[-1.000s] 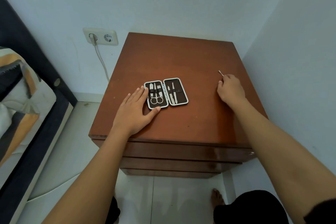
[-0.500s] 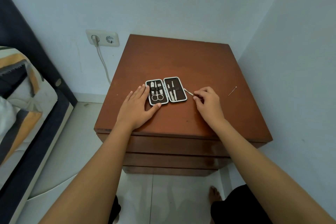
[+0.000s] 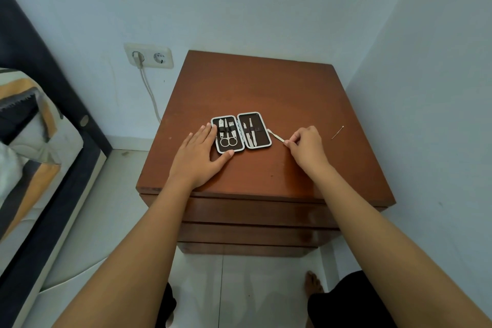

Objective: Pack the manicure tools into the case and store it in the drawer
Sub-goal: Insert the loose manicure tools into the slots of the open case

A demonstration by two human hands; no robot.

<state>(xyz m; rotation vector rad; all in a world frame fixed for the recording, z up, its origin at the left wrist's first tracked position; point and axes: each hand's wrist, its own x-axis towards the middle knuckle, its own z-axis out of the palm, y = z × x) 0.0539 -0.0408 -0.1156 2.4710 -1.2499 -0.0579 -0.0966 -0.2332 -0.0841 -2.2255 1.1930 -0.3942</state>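
Observation:
An open manicure case (image 3: 262, 138) with a dark lining lies flat on the wooden nightstand (image 3: 266, 93). Scissors and other small metal tools sit under straps in both halves. My left hand (image 3: 198, 156) lies flat on the wood, its fingertips and thumb touching the case's left half. My right hand (image 3: 306, 148) pinches a thin metal tool (image 3: 275, 136) whose tip points at the case's right edge. Another thin metal stick (image 3: 337, 132) lies loose on the wood to the right of my right hand.
The nightstand has closed drawer fronts (image 3: 255, 214) below its top. Walls stand close behind and to the right. A wall socket (image 3: 149, 56) with a plugged cord is on the left, beside a bed (image 3: 32, 141). My bare foot (image 3: 313, 282) rests on the tiled floor.
My right hand picked up a thin tool at the right and carried it left toward the case. The second stick came into sight on the wood. My left hand stayed on the case.

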